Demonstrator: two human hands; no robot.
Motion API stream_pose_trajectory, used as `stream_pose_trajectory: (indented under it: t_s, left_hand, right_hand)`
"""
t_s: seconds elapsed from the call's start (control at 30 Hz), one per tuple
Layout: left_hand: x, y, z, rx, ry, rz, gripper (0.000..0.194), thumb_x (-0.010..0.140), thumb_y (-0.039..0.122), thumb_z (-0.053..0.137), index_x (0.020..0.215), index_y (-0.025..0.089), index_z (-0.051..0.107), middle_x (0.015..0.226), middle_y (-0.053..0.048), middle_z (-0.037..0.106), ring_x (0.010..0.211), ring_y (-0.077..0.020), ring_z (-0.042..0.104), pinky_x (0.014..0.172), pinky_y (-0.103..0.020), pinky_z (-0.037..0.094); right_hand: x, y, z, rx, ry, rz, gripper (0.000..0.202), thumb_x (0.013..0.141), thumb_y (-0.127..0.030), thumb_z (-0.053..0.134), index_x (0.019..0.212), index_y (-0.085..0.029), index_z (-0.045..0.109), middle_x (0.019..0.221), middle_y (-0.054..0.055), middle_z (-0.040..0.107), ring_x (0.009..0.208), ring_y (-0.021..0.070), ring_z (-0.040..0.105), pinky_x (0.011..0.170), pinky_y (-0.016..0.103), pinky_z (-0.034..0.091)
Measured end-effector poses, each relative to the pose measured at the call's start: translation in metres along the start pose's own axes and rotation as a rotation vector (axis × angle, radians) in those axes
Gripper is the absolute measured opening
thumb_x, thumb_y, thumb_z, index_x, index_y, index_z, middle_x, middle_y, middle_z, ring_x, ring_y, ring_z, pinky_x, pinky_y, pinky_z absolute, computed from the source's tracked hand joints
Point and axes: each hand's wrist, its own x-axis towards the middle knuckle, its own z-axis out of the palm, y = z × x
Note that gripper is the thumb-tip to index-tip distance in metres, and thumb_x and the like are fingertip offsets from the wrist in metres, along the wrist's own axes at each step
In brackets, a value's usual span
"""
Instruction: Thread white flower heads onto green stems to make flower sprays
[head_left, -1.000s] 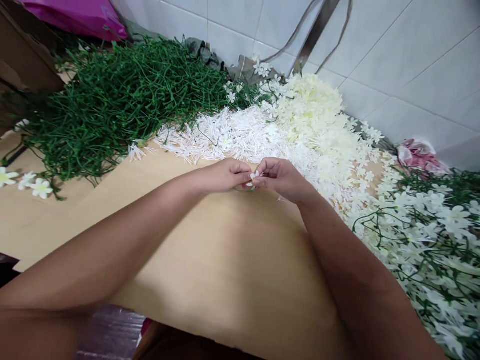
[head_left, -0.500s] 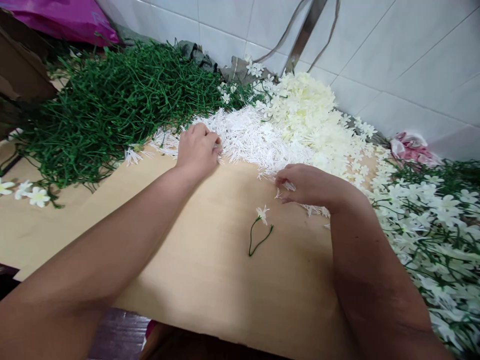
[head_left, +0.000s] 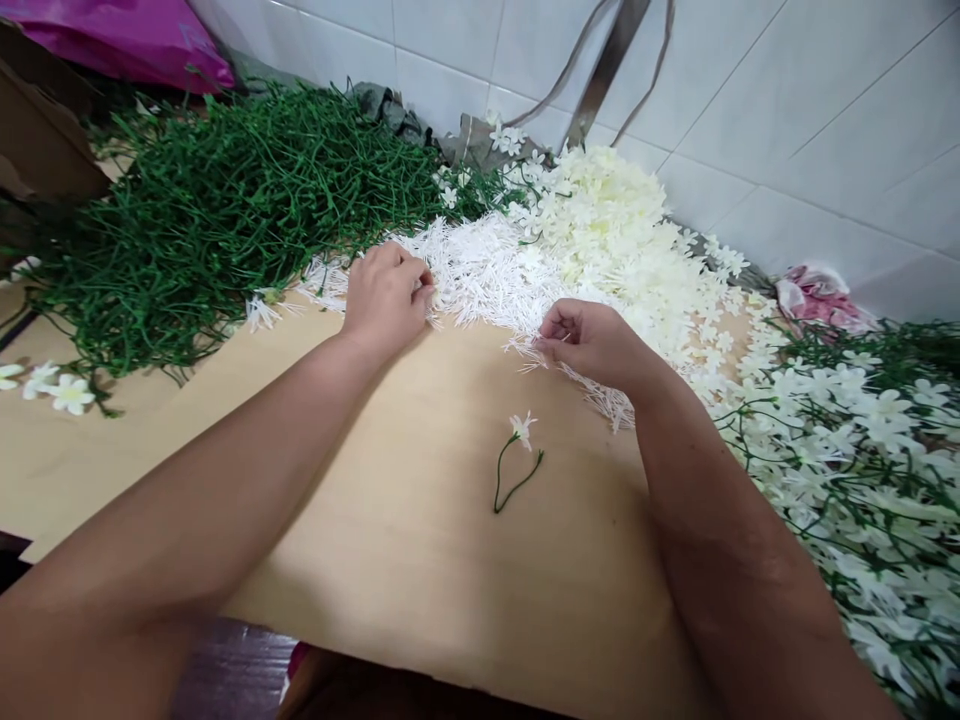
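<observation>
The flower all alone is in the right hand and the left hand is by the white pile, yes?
No: the head view shows the flower lying on the board, not in the right hand. The left hand is by the white pile.

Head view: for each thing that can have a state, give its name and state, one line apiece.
White strands, loosely heaped, some scattered
Tan sheet, laid flat
Central flower, on a bent green stem, lying on the sheet
Left hand, fingers curled, at the strands' edge; grip hidden
Right hand, fingers curled, at scattered strands; grip unclear
Green stems, heaped and tangled
Pale blossoms, heaped loose
Pink-and-white bundle, crumpled
</observation>
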Motion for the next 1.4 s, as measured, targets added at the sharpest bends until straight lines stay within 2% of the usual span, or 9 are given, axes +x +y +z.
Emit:
stream_pose_trajectory:
  t_s: [0.1,0.17,0.37,0.47,0.6,0.7,0.9,1.1,1.4]
  left_hand:
    - [-0.001,0.003,-0.004,-0.050,0.089,-0.023,0.011,0.082,0.022,0.050,0.086,0.017,0.060,0.092,-0.009,0.063,0.090,-0.0229,0.057,0.081,-0.038,0.041]
    - [-0.003,0.007,-0.005,-0.123,0.102,-0.054,0.014,0.083,0.023,0.049,0.091,0.017,0.058,0.085,-0.007,0.063,0.081,-0.0203,0.058,0.076,-0.035,0.042]
    - [-0.008,0.023,-0.001,-0.512,0.015,-0.164,0.022,0.078,0.016,0.053,0.099,0.021,0.056,0.077,0.000,0.055,0.072,-0.0129,0.052,0.070,-0.028,0.042]
    - [-0.010,0.030,0.004,-0.673,-0.033,-0.227,0.021,0.075,0.014,0.055,0.095,0.020,0.056,0.072,0.002,0.052,0.068,-0.0112,0.050,0.067,-0.027,0.042]
    - [-0.013,0.036,0.009,-0.810,-0.092,-0.290,0.017,0.073,0.013,0.056,0.088,0.018,0.055,0.068,0.003,0.049,0.064,-0.0100,0.049,0.064,-0.025,0.042]
    - [-0.015,0.040,0.010,-0.828,-0.131,-0.296,0.016,0.072,0.013,0.058,0.087,0.017,0.055,0.065,0.003,0.050,0.062,-0.0095,0.048,0.061,-0.024,0.041]
    - [-0.021,0.044,0.011,-0.779,-0.166,-0.219,0.018,0.070,0.014,0.061,0.088,0.017,0.057,0.067,0.004,0.053,0.059,-0.0090,0.048,0.060,-0.024,0.040]
    - [-0.025,0.049,0.010,-0.715,-0.199,-0.115,0.018,0.073,0.015,0.058,0.091,0.018,0.059,0.069,0.003,0.054,0.062,-0.0102,0.049,0.062,-0.025,0.040]
    - [-0.026,0.053,0.009,-0.692,-0.222,-0.044,0.020,0.073,0.014,0.056,0.092,0.020,0.062,0.068,0.003,0.054,0.063,-0.0104,0.048,0.062,-0.025,0.039]
  right_hand:
    - [0.004,0.001,0.004,0.146,0.081,0.004,0.013,0.069,-0.019,0.066,0.070,-0.017,0.053,0.061,-0.001,0.054,0.056,0.0089,0.048,0.053,0.025,0.039]
    - [0.006,0.001,0.007,0.205,0.126,0.003,0.013,0.069,-0.019,0.066,0.071,-0.017,0.053,0.061,-0.002,0.052,0.055,0.0082,0.047,0.053,0.025,0.039]
    - [0.007,-0.005,0.018,0.236,0.229,-0.039,0.010,0.072,-0.014,0.060,0.081,-0.017,0.056,0.070,-0.001,0.052,0.062,0.0087,0.048,0.059,0.026,0.043]
    - [0.007,-0.011,0.025,0.229,0.213,-0.054,0.014,0.075,-0.015,0.058,0.089,-0.018,0.058,0.071,-0.001,0.051,0.062,0.0091,0.048,0.059,0.027,0.043]
    - [0.007,-0.016,0.032,0.223,0.170,-0.059,0.004,0.076,-0.016,0.058,0.080,-0.018,0.059,0.070,0.000,0.055,0.062,0.0096,0.049,0.059,0.026,0.043]
    - [0.006,-0.017,0.038,0.167,0.223,-0.108,0.002,0.077,-0.016,0.057,0.077,-0.017,0.059,0.073,0.001,0.057,0.065,0.0102,0.051,0.060,0.026,0.043]
    - [0.005,-0.019,0.052,-0.074,0.341,-0.289,0.006,0.080,-0.015,0.053,0.078,-0.018,0.057,0.078,0.002,0.059,0.072,0.0121,0.054,0.067,0.028,0.044]
    - [0.006,-0.015,0.058,-0.175,0.350,-0.219,0.005,0.081,-0.017,0.052,0.076,-0.019,0.054,0.077,0.002,0.059,0.072,0.0136,0.053,0.066,0.028,0.042]
    - [0.009,-0.017,0.058,-0.088,0.338,-0.138,0.005,0.078,-0.017,0.053,0.073,-0.019,0.053,0.075,0.002,0.059,0.068,0.0126,0.051,0.065,0.028,0.041]
